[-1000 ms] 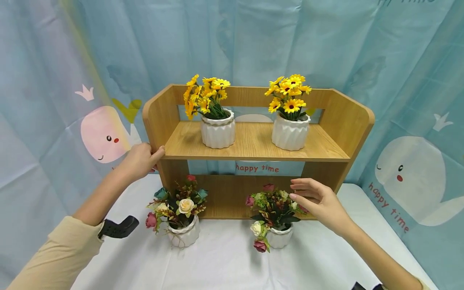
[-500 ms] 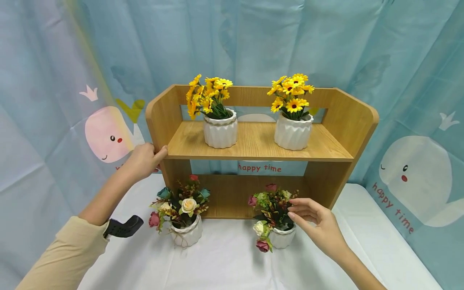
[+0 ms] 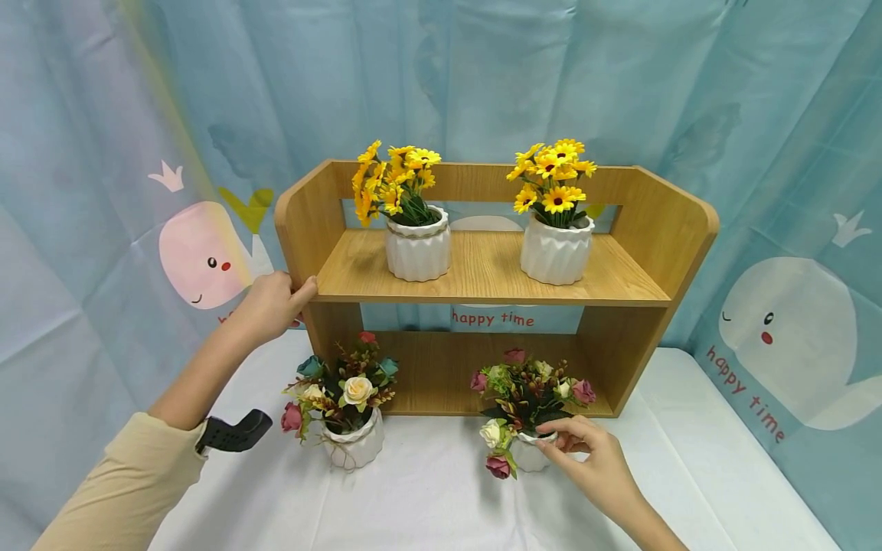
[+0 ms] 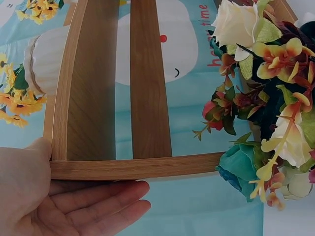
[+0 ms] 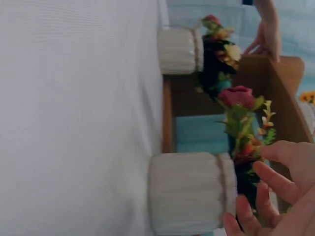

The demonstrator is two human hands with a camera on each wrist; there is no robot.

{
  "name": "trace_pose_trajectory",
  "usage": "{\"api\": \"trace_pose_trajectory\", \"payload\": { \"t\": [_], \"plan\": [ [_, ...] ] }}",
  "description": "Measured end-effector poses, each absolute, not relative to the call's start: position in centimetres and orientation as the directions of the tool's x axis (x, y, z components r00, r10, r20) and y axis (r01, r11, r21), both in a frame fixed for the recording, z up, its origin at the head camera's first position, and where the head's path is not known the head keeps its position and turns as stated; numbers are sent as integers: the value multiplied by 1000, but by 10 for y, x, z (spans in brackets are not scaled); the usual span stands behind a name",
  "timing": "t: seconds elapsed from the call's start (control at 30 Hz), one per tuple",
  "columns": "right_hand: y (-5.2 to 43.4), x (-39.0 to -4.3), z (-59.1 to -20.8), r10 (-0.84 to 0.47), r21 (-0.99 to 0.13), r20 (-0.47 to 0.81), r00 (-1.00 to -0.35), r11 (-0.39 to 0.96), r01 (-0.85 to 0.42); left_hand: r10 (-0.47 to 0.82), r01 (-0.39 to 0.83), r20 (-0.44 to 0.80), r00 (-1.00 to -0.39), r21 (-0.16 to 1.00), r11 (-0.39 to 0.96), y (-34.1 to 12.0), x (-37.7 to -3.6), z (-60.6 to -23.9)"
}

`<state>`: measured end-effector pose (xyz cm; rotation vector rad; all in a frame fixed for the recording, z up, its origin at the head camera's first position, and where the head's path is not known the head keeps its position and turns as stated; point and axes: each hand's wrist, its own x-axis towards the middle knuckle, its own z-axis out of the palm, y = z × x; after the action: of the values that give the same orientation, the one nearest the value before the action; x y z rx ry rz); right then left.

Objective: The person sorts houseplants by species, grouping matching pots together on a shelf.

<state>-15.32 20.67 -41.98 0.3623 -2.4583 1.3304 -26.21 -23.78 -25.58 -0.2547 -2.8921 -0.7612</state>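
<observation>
The small white ribbed pot of mixed roses (image 3: 529,451) stands upright on the white tablecloth (image 3: 427,497), just in front of the wooden shelf's lower bay, its long axis vertical. The right hand (image 3: 591,459) is at its right side: the fingertips (image 3: 547,448) are loosely curled and slightly apart, touching the pot's rim just under the foliage. In the right wrist view they sit at the twine-bound rim (image 5: 222,189) without clamping the pot's body, so the pot lies directly ahead of and a little to the left of the fingers. This hand is by far the nearer one. The left hand (image 3: 272,306) grips the left side panel of the two-tier wooden shelf (image 3: 482,268), thumb on the front edge, fingers wrapped behind. A matching rose pot (image 3: 353,440) stands well to the left, below that hand. Two sunflower pots (image 3: 416,245) (image 3: 556,249) sit on the top tier, before a blue whale-print curtain (image 3: 779,321).
</observation>
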Motion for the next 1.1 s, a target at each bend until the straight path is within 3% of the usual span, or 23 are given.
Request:
{"api": "trace_pose_trajectory", "payload": {
  "t": [0.27,0.47,0.6,0.73,1.1],
  "plan": [
    [201,-154,-440,-14,-719,425,-905,603,-347,128,202,185,-974,472,858,-237,-263,-256],
    [196,-156,-442,23,-744,339,-941,618,-253,131,206,186,-974,471,858,-237,-263,-256],
    [194,-158,-446,47,-744,357,-933,619,-253,134,210,188,-973,475,854,-238,-262,-256],
    [191,-160,-450,85,-763,365,-927,598,-246,137,212,189,-972,471,856,-238,-263,-256],
    [183,-164,-460,101,-859,233,-967,487,-156,142,213,182,-973,472,855,-239,-263,-256]
  ]
}}
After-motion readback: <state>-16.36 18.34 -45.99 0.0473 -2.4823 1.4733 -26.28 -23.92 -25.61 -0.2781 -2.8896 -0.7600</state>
